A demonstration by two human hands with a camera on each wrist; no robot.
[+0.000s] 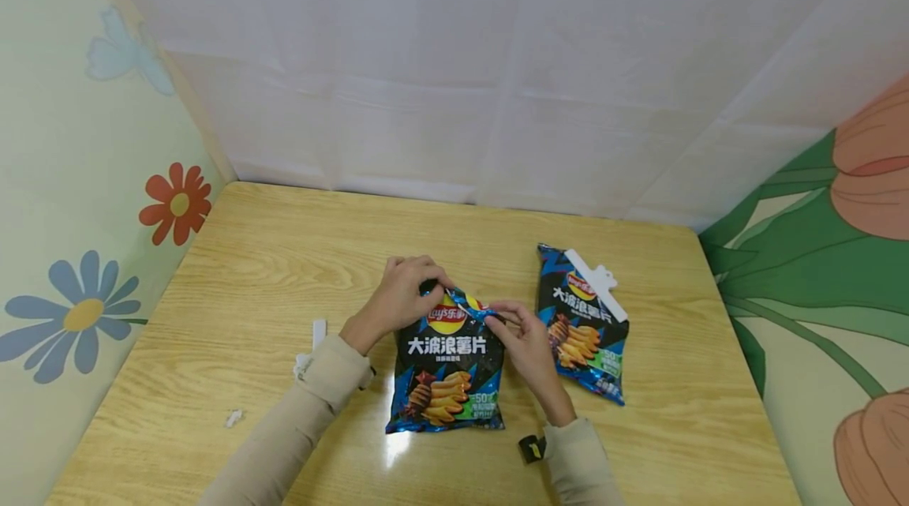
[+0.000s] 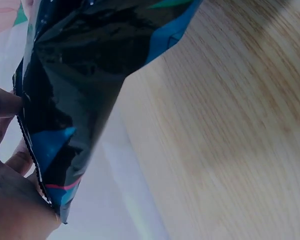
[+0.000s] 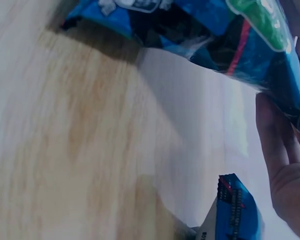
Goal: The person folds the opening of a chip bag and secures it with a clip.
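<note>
A black and blue bag of potato chips [image 1: 454,368] is raised at its top end between both hands, its front facing up. My left hand [image 1: 406,294] pinches the upper left corner; in the left wrist view its fingers [image 2: 7,105] lie along the crimped edge of the bag [image 2: 85,85]. With thumb and fingers, my right hand [image 1: 529,346] pinches the upper right corner. Between the hands the top edge is bent over toward the front. The right wrist view has the bag [image 3: 205,35] above the table, the right hand [image 3: 290,170] at its corner.
A second chip bag [image 1: 568,301] lies to the right, a white clip [image 1: 600,285] across its top. Another white clip [image 1: 319,330] is partly hidden behind the left sleeve. A small white scrap [image 1: 233,417] lies at the left on the wooden table [image 1: 270,253]. A pale curtain [image 1: 426,95] hangs behind.
</note>
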